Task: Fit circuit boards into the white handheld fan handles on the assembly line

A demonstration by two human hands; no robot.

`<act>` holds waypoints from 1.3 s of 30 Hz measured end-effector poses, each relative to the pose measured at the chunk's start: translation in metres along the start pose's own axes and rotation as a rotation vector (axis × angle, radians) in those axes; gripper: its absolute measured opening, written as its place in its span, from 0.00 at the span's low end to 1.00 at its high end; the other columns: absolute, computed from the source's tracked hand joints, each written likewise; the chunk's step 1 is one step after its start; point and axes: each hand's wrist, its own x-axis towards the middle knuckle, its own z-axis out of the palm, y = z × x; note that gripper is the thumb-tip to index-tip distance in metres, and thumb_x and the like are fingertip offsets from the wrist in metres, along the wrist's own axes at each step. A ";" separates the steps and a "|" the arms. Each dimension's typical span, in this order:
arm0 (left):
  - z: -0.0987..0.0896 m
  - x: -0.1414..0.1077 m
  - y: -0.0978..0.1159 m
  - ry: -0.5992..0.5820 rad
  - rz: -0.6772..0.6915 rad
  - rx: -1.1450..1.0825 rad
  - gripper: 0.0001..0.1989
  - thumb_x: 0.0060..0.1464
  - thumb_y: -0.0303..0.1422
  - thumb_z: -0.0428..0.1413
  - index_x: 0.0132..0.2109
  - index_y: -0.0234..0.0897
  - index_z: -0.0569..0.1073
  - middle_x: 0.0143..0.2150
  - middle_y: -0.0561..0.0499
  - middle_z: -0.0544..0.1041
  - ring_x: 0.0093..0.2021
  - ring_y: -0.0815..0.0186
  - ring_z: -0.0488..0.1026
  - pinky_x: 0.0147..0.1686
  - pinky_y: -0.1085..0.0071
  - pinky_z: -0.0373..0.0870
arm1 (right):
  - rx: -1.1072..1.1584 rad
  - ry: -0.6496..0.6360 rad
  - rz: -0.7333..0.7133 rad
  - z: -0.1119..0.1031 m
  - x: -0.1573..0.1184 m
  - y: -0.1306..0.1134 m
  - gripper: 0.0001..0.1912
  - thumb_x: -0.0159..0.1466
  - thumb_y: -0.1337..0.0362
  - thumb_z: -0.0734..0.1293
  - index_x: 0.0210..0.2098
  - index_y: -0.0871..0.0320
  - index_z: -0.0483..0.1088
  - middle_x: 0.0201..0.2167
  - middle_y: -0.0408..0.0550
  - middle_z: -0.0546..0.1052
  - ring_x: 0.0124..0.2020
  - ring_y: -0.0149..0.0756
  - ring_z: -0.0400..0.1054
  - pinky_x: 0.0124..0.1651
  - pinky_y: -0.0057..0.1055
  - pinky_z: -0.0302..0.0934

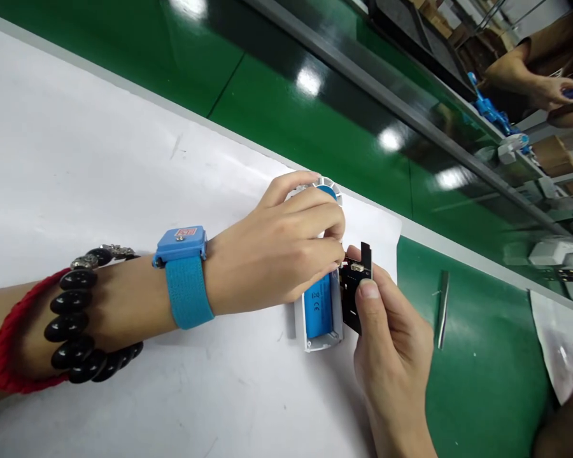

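A white plastic housing (325, 344) lies on the white sheet, with a blue battery (319, 308) inside it. My left hand (286, 238), wearing a blue wrist strap (188, 280), reaches over the upper part of the housing. Its fingers are bent and pressed together beside the edge of the board; what they hold, if anything, is hidden. My right hand (394, 331) pinches a black circuit board (351, 289) between thumb and fingers, just right of the housing. A small white connector (357, 268) shows on the board.
The white sheet (100, 191) covers the green table (482, 362). A metal strip (442, 310) lies to the right. A dark rail (401, 121) crosses behind. At the top right is another person's hand (549, 89) near blue parts (491, 114) and boxes.
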 end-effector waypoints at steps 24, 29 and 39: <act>0.000 -0.001 0.003 -0.010 -0.104 -0.116 0.13 0.64 0.25 0.47 0.35 0.40 0.74 0.42 0.51 0.77 0.50 0.62 0.73 0.66 0.51 0.59 | 0.240 0.024 0.142 0.009 0.004 0.004 0.15 0.73 0.57 0.62 0.55 0.51 0.73 0.55 0.50 0.74 0.58 0.48 0.68 0.60 0.47 0.64; 0.000 -0.001 0.004 0.002 -0.153 -0.167 0.13 0.62 0.23 0.47 0.35 0.39 0.74 0.42 0.50 0.76 0.51 0.62 0.72 0.68 0.51 0.58 | 0.269 0.055 0.196 0.005 0.006 0.009 0.14 0.71 0.57 0.65 0.54 0.50 0.74 0.54 0.49 0.75 0.58 0.47 0.68 0.61 0.49 0.62; 0.003 -0.004 0.004 0.058 -0.237 -0.186 0.11 0.61 0.28 0.53 0.32 0.40 0.76 0.49 0.47 0.75 0.60 0.55 0.67 0.66 0.46 0.59 | 0.160 0.122 0.101 0.012 0.003 0.005 0.14 0.71 0.59 0.65 0.55 0.48 0.74 0.55 0.47 0.75 0.56 0.46 0.70 0.58 0.47 0.67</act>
